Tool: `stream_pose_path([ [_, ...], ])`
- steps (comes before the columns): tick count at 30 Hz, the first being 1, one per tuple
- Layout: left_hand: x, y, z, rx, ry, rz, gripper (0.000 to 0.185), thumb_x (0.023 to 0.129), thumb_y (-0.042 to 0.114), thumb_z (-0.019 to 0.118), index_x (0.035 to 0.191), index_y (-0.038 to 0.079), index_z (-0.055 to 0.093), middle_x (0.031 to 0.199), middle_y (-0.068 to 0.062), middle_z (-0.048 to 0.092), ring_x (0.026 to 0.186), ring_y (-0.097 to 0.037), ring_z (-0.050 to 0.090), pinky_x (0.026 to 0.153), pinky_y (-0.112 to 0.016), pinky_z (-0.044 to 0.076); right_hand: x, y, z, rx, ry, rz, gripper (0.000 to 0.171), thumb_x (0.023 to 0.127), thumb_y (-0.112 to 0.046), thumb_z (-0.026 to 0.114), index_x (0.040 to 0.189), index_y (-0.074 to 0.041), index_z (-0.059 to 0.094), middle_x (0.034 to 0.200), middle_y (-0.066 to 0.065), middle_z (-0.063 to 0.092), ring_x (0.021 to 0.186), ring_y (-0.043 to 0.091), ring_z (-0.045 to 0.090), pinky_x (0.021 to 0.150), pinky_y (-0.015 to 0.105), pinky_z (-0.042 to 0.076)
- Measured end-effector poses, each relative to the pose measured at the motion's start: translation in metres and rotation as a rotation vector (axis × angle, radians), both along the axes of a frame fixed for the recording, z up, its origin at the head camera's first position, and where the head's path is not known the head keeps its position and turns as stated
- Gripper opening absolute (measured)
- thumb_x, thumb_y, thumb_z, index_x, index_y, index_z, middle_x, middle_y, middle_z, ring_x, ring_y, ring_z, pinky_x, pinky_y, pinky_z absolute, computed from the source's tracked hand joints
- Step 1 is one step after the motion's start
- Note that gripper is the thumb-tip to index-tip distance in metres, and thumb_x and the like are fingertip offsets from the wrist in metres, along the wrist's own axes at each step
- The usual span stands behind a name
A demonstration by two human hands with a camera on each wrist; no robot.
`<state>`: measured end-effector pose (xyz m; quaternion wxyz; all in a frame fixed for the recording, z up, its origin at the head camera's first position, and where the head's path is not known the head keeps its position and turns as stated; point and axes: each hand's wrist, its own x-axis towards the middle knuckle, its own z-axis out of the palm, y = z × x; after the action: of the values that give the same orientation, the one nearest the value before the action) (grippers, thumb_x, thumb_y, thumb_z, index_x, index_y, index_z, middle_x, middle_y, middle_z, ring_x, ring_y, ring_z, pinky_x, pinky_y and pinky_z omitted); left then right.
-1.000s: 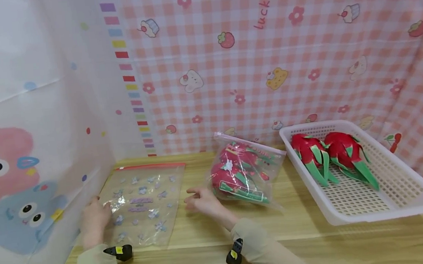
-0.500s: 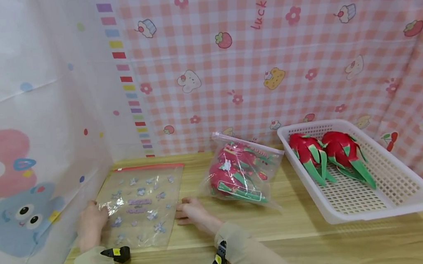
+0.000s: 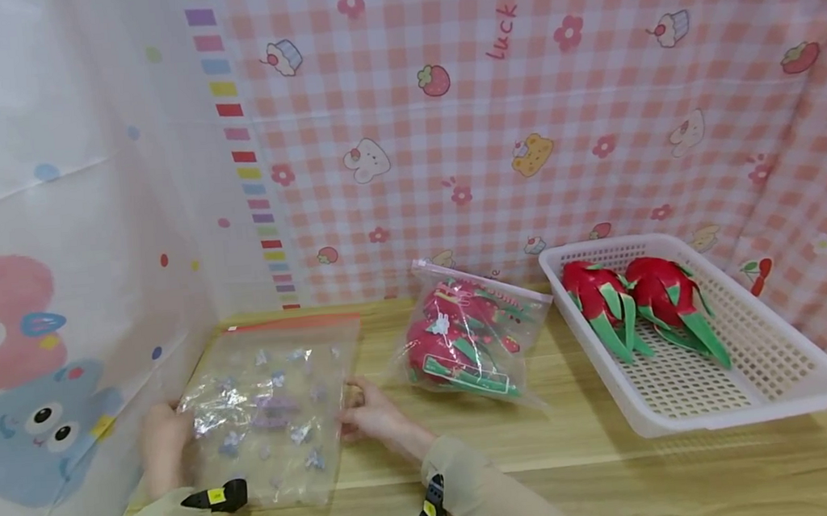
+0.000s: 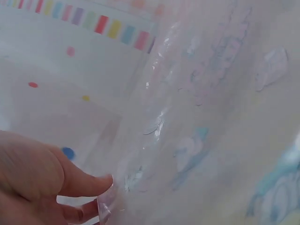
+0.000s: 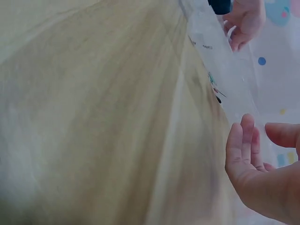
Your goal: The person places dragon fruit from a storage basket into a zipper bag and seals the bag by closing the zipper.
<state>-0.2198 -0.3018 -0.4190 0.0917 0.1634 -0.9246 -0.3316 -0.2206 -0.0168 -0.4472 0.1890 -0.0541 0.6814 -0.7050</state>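
Note:
A clear zip bag [image 3: 275, 447] with blue floral prints and a red zip strip lies toward the left, its near part lifted off the table. My left hand [image 3: 166, 443] pinches its left edge between thumb and fingers, as the left wrist view shows on the bag [image 4: 215, 108]. At the right edge is my right hand [image 3: 378, 415]. In the right wrist view its fingers [image 5: 243, 154] are extended at the bag's edge, with the thumb apart from them. To the right stands a second zip bag [image 3: 493, 341] holding red-and-green dragon fruits [image 3: 431, 346].
At the right, a white plastic basket [image 3: 793, 358] holds two more dragon fruits [image 3: 660, 291]. The wooden table [image 3: 547, 474] meets a pink checked cloth [image 3: 402, 113] behind and a white patterned cloth [image 3: 122, 257] on the left.
My right hand has moved left to the floral bag's right edge. The bag's near part has risen and shifted slightly toward me, and my left hand has moved a little nearer with it.

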Motion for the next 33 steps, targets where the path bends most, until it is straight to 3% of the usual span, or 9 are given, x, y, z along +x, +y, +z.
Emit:
stream_pose_path([
  [4, 0.004, 0.004, 0.015, 0.055, -0.016, 0.011, 0.042, 0.089, 0.008, 0.039, 0.121, -0.019, 0.046, 0.116, -0.039, 0.05, 0.102, -0.05, 0.049, 0.087, -0.056, 0.041, -0.002, 0.005, 0.009, 0.033, 0.122, 0.004, 0.058, 0.089, 0.005, 0.057, 0.142, -0.002, 0.035, 0.094, 0.015, 0.056, 0.073, 0.022, 0.063, 0.075, 0.043, 0.057],
  [9, 0.004, 0.014, 0.03, 0.129, -0.038, 0.005, 0.046, 0.096, 0.011, 0.038, 0.133, -0.015, 0.037, 0.126, -0.036, 0.046, 0.11, -0.047, 0.046, 0.094, -0.055, 0.04, -0.005, 0.019, 0.022, 0.091, 0.265, 0.015, 0.061, 0.09, 0.002, 0.057, 0.145, -0.003, 0.032, 0.099, 0.021, 0.058, 0.074, 0.019, 0.062, 0.074, 0.044, 0.057],
  [16, -0.004, 0.035, 0.037, 0.195, 0.058, -0.042, 0.042, 0.096, 0.008, 0.042, 0.13, -0.015, 0.04, 0.127, -0.036, 0.048, 0.115, -0.047, 0.05, 0.098, -0.051, 0.041, -0.004, 0.051, 0.044, 0.217, 0.447, 0.011, 0.058, 0.092, -0.002, 0.057, 0.145, -0.009, 0.034, 0.102, 0.021, 0.061, 0.083, 0.033, 0.065, 0.076, 0.043, 0.057],
  [20, -0.007, 0.051, 0.041, 0.248, 0.1, -0.079, 0.043, 0.097, 0.008, 0.044, 0.134, -0.012, 0.037, 0.131, -0.033, 0.049, 0.117, -0.045, 0.052, 0.099, -0.048, 0.042, -0.006, 0.072, 0.052, 0.272, 0.569, -0.025, 0.059, 0.09, 0.001, 0.057, 0.144, -0.007, 0.035, 0.102, 0.02, 0.063, 0.082, 0.028, 0.066, 0.073, 0.039, 0.057],
  [24, -0.01, 0.066, 0.045, 0.298, 0.139, -0.134, 0.043, 0.097, 0.007, 0.046, 0.136, -0.01, 0.035, 0.131, -0.03, 0.051, 0.117, -0.04, 0.054, 0.089, -0.023, 0.049, -0.007, 0.095, 0.057, 0.358, 0.649, -0.087, 0.06, 0.089, -0.002, 0.061, 0.143, -0.011, 0.038, 0.103, 0.015, 0.064, 0.08, 0.02, 0.064, 0.066, 0.026, 0.054],
  [27, -0.012, 0.076, 0.047, 0.312, 0.164, -0.19, 0.042, 0.097, 0.004, 0.048, 0.134, -0.011, 0.035, 0.129, -0.03, 0.052, 0.117, -0.038, 0.054, 0.078, -0.003, 0.042, -0.006, 0.112, 0.06, 0.397, 0.688, -0.123, 0.059, 0.088, -0.003, 0.063, 0.142, -0.014, 0.041, 0.102, 0.013, 0.063, 0.081, 0.019, 0.064, 0.064, 0.021, 0.051],
  [30, -0.014, 0.086, 0.048, 0.322, 0.191, -0.24, 0.04, 0.096, 0.002, 0.049, 0.132, -0.012, 0.037, 0.127, -0.03, 0.054, 0.116, -0.037, 0.055, 0.076, 0.001, 0.039, -0.003, 0.128, 0.061, 0.391, 0.711, -0.143, 0.058, 0.088, -0.003, 0.063, 0.141, -0.013, 0.042, 0.101, 0.015, 0.064, 0.084, 0.023, 0.065, 0.066, 0.022, 0.052],
  [33, -0.017, 0.097, 0.046, 0.333, 0.209, -0.27, 0.037, 0.095, 0.001, 0.051, 0.128, -0.011, 0.04, 0.124, -0.03, 0.056, 0.113, -0.035, 0.057, 0.08, -0.003, 0.044, 0.0, 0.142, 0.06, 0.357, 0.729, -0.152, 0.056, 0.089, 0.0, 0.061, 0.14, -0.01, 0.042, 0.102, 0.019, 0.065, 0.087, 0.028, 0.067, 0.065, 0.026, 0.054],
])
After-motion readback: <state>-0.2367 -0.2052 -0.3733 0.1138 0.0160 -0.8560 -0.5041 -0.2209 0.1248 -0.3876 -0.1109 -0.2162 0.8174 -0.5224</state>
